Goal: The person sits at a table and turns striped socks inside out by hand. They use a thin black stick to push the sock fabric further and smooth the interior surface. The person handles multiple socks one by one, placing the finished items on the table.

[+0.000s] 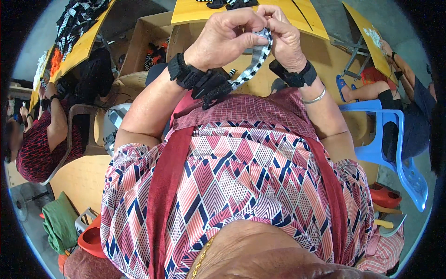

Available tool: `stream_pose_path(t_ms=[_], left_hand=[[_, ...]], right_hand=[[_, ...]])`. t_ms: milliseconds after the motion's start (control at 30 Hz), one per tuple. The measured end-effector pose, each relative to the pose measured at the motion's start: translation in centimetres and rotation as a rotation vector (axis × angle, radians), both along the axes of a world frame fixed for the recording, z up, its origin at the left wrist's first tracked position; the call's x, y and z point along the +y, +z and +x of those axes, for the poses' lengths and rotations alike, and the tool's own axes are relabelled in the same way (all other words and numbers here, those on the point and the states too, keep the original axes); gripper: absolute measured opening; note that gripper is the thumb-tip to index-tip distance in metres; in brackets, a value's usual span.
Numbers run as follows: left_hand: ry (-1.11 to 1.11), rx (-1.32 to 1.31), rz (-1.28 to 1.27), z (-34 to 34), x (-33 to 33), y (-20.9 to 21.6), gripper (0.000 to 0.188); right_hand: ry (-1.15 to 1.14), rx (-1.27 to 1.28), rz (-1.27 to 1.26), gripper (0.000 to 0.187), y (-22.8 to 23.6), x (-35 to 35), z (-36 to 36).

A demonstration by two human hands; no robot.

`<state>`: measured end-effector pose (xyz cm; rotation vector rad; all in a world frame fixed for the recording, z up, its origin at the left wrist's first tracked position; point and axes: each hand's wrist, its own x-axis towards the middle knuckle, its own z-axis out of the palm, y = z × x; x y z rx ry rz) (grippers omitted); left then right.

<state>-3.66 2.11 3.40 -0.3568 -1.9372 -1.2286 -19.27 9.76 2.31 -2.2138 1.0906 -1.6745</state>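
Both my hands are raised in front of my chest, close together. A narrow black-and-white striped fabric band [256, 65] hangs from them in a curve toward my lap. My left hand [227, 39] pinches the upper end of the band between thumb and fingers. Right beside it, my right hand [285, 42] has its fingertips closed on the same end, touching the left fingers. Black straps with dark modules wrap both wrists. The band's lower end runs behind the dark module on my left wrist, so that end is partly hidden.
A yellow table [297, 16] stands ahead, with striped pieces at its far edge. To the left are an open cardboard box [144, 39] and another yellow table piled with striped fabric [76, 28]. Seated people work on both sides. A blue plastic chair [388, 135] stands at the right.
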Motion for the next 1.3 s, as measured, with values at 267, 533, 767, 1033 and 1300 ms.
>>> stream_pose_path(t_ms=[267, 533, 767, 1033, 1300], left_hand=[[-0.174, -0.265, 0.117, 0.3, 0.1, -0.8, 0.015], [-0.17, -0.217, 0.069, 0.0, -1.3, -1.0, 0.027], [-0.232, -0.218, 0.323, 0.3, -0.6, 0.7, 0.026], [0.105, -0.354, 0.248, 0.7, 0.8, 2.6, 0.029], [-0.048, -0.342, 0.13, -0.1, -1.2, -0.1, 0.028]], right_hand=[[0.154, -0.572, 0.37, 0.016, 0.3, 1.2, 1.3], [0.15, -0.518, 0.525, 0.017, 0.8, 1.6, -0.5], [-0.139, 0.322, 0.286, 0.025, 1.7, 2.5, 0.4], [0.021, 0.1, 0.595, 0.023, 1.6, 1.9, 0.1], [0.145, -0.148, 0.518, 0.018, 1.6, 2.2, -0.3]])
